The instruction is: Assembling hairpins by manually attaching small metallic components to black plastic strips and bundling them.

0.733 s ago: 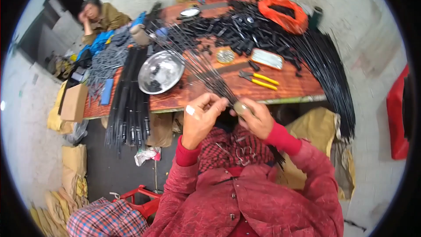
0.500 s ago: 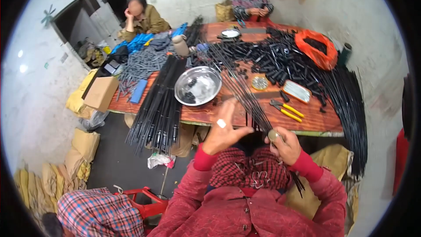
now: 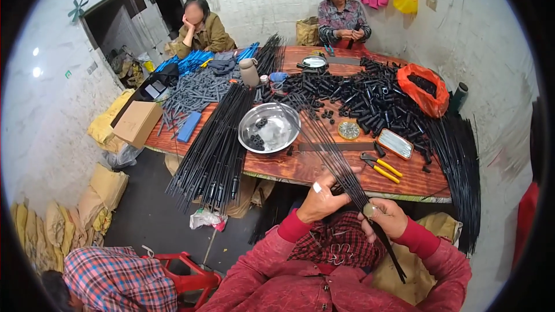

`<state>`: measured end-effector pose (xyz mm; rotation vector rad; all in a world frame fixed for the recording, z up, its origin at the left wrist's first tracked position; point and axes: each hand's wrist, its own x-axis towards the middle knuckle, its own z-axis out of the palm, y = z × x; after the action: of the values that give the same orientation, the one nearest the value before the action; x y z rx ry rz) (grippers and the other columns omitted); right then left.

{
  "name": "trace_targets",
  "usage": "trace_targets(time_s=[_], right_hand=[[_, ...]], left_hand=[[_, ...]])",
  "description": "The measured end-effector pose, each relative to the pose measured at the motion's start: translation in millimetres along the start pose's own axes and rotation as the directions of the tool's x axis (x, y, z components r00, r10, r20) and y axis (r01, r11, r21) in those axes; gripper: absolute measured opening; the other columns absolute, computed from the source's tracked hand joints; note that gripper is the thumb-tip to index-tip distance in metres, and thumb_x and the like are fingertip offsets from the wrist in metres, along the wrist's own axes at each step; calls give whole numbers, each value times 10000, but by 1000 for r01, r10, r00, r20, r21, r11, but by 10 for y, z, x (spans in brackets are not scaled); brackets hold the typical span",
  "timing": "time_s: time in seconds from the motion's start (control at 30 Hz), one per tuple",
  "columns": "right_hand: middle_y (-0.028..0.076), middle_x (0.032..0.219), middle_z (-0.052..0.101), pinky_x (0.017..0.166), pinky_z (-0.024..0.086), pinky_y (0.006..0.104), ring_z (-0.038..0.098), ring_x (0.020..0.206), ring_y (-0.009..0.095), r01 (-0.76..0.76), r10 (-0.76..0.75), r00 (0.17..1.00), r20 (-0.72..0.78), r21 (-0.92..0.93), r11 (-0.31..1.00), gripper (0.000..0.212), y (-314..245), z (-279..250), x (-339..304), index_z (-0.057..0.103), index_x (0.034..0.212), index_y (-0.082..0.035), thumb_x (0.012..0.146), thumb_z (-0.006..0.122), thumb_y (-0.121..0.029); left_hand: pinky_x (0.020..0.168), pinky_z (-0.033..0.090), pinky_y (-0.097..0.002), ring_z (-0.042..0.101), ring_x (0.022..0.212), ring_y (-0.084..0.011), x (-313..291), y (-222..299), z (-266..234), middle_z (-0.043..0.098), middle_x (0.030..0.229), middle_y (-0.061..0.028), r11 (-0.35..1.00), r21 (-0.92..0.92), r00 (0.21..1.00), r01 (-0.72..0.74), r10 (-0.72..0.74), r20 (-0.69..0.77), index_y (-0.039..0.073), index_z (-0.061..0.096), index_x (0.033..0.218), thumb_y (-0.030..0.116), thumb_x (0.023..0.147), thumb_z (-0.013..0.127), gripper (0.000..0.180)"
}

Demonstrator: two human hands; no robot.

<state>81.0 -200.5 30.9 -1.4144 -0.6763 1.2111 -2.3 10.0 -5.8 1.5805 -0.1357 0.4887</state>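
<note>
A bundle of thin black rods (image 3: pixel 341 167) slants from over the table down to my lap. Closed around its lower part is my right hand (image 3: pixel 388 218), with the rod ends sticking out below it. A dull, round, yellowish piece (image 3: pixel 370 210) shows at that hand's thumb; I cannot make out what it is. Higher up, my left hand (image 3: pixel 319 202), with a white patch on its back, is at the bundle's left side. Its blurred fingers curl across the rods and its thumb lies against them.
On the wooden table (image 3: pixel 277 164) are a metal bowl (image 3: pixel 269 128) with small black parts, yellow-handled pliers (image 3: pixel 381 167), a tin of metal pins (image 3: pixel 396 143), piled black tubes (image 3: pixel 370 95) and more rods (image 3: pixel 214 144). Two people sit across; another person's checked sleeve (image 3: pixel 118 280) is near a red stool (image 3: pixel 191 271).
My left hand has moved down and right from open beside the rods to curling around them. My right hand and the bundle sit lower in view, and the head view has tilted up.
</note>
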Motion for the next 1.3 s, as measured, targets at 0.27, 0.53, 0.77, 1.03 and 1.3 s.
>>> trace_targets(time_s=[0.27, 0.53, 0.77, 1.03, 1.3], right_hand=[[85, 838, 662, 596, 548, 261, 673, 668, 168, -89, 88, 996, 11, 93, 992, 330, -95, -1, 44, 563, 1151, -5, 1022, 482, -297], [139, 973, 678, 689, 580, 294, 703, 820, 214, -28, 14, 995, 95, 150, 988, 387, -201, -87, 110, 536, 1180, 8, 1016, 484, -339], [139, 957, 695, 687, 591, 295, 717, 824, 227, -113, 87, 986, 143, 184, 977, 380, -31, -125, 98, 549, 1183, 2, 1023, 500, -339], [132, 931, 702, 687, 594, 298, 721, 821, 231, -112, 67, 978, 197, 225, 968, 374, -33, -175, 180, 566, 1168, -5, 1016, 521, -344], [131, 888, 702, 666, 594, 300, 707, 739, 217, -192, 141, 967, 212, 239, 952, 366, 25, -163, 269, 574, 1154, 29, 994, 573, -300]], left_hand=[[957, 474, -310, 617, 1038, -145, -57, -80, 29, 683, 1127, -79, 977, 208, 999, 41, -44, 10, -46, 501, 1359, 32, 925, 497, 441], [927, 483, -309, 624, 1031, -164, 24, 70, -15, 656, 1124, -84, 991, 61, 991, 119, -122, 47, -10, 389, 1450, -35, 879, 567, 598], [879, 507, -271, 630, 977, -136, -54, -60, 122, 648, 1071, -69, 989, -84, 992, 120, -116, 45, 6, 386, 1465, -19, 927, 584, 574], [866, 519, -282, 642, 956, -130, -12, -165, 152, 675, 1090, -79, 994, 30, 986, 108, -111, 124, 5, 545, 1339, -6, 973, 496, 369], [753, 511, -284, 609, 783, -122, -121, -274, 192, 666, 872, -40, 989, 81, 976, 126, -138, 169, 14, 642, 1188, -91, 829, 453, 419]])
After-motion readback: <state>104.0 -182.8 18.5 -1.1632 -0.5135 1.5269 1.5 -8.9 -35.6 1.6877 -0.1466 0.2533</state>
